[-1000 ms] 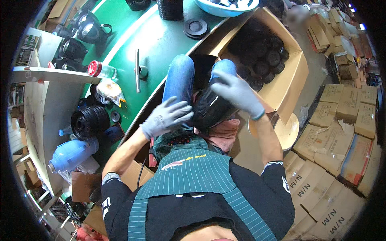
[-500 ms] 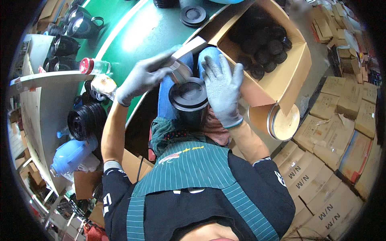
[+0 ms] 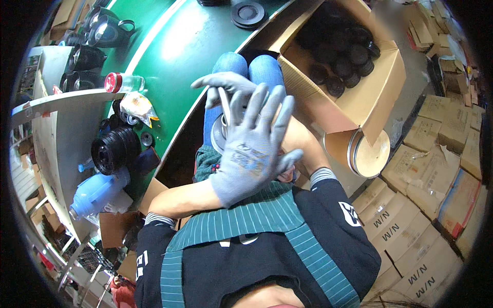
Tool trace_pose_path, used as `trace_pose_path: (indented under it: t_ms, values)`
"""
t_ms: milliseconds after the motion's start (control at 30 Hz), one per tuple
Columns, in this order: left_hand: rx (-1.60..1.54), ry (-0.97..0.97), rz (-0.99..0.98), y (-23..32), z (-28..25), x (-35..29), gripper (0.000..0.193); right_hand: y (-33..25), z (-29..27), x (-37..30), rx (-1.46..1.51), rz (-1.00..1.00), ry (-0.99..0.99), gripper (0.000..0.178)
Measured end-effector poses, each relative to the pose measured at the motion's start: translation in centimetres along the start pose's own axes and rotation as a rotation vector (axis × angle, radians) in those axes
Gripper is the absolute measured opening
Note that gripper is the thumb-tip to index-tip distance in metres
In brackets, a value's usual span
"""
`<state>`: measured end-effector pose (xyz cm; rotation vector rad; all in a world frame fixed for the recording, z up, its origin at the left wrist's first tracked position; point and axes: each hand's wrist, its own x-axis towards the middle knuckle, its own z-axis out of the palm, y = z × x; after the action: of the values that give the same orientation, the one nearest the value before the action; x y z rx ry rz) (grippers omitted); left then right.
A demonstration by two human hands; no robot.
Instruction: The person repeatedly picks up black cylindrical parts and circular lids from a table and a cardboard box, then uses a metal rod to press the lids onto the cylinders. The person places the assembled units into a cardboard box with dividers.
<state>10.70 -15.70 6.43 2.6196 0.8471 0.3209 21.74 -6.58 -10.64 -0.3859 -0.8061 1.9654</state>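
Note:
My forearms cross over my lap. My left hand [image 3: 251,149], in a grey coated glove, lies uppermost with its fingers spread and its back toward me. Beyond it, my right hand [image 3: 227,83], gloved alike, has bent fingers at the top of a pale narrow strip [image 3: 225,105]; its kind I cannot make out, and my left hand hides part of the right. Between my knees stands a black lidded cup [image 3: 217,136], mostly covered by my left hand, with only part of the round lid showing.
On my right stands an open carton [image 3: 370,110] holding many black round lids [image 3: 341,66], beside a round drum [image 3: 372,154]. A green table [image 3: 169,66] bears stacked black lids [image 3: 248,14], a red-capped jar [image 3: 123,83] and dark jugs [image 3: 110,32]. Cartons [image 3: 411,215] cover the right side.
My left hand has swung right across my lap, and its fingers have spread. My right hand has moved left and farther away, passing beneath it. The lidded cup is now mostly covered.

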Motion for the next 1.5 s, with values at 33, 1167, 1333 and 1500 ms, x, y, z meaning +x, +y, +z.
trace_pose_path:
  t_ms: [33, 1167, 1333, 1500]
  values:
    - [-0.02, -0.004, -0.009, 0.1, 0.3, 0.0, 0.106, -0.1, 0.4, 0.4, 0.002, 0.019, -0.036, 0.042]
    - [-0.931, 0.287, -0.306, -19.5, 4.8, 3.3, 0.069, 1.2, 11.7, -15.7, -0.935, -0.072, 0.629, 0.092]
    - [-0.984, 0.523, -1.006, -28.7, 6.3, -5.3, 0.072, -1.1, 12.3, -14.0, -1.528, 0.049, 0.501, 0.112]
    - [-0.637, 0.741, -0.863, -27.2, 8.2, -6.9, 0.051, -1.6, 10.8, -13.0, -1.563, 0.1, 0.464, 0.096]
